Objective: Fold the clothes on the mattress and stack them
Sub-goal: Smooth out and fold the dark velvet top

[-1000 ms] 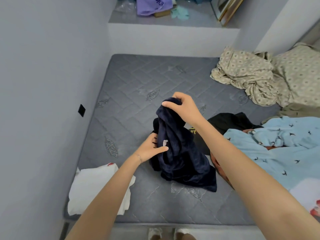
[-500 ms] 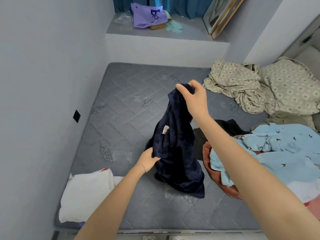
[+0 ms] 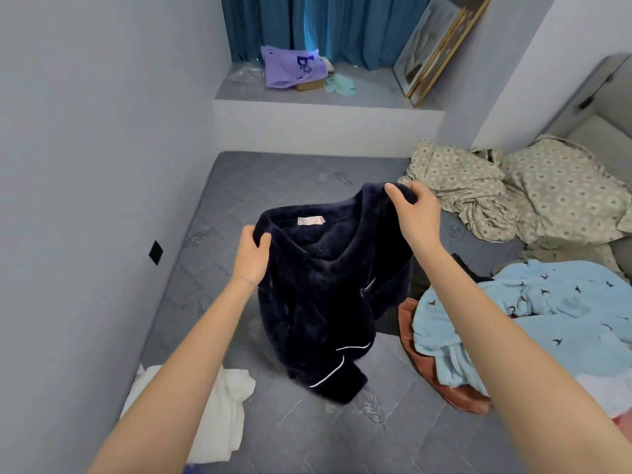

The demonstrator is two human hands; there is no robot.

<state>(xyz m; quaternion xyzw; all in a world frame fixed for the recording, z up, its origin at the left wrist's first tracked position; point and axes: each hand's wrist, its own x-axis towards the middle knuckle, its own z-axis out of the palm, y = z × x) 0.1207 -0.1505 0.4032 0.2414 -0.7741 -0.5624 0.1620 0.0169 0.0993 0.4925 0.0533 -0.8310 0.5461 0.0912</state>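
A navy fleece top is held up over the middle of the mattress, its neck opening turned toward the camera, and a pink label is seen inside the collar. The left hand is closed on the left side of the collar, with the thumb over the edge and the fingers behind the cloth. The right hand grips the right shoulder, higher and farther back, with the fingers curled over the top of the fabric. The top is stretched between the two hands and hangs down in folds; white piping is seen on a cuff or hem at its lower end. That lower end appears to rest on the mattress toward the front edge, though contact cannot be told for certain from this angle.

A crumpled white garment lies at the front left corner of the mattress, partly hidden by the left forearm. Along the right edge a light blue garment with small dark bird marks is heaped on a rust garment, and a black garment is glimpsed just behind them, beside the top. Patterned beige bedding is bunched at the back right corner.

Beyond the back edge a raised ledge is seen, on which a purple bag lies and framed pictures are leaned against the right wall, before a teal curtain. A small black plate is fixed on the left wall.
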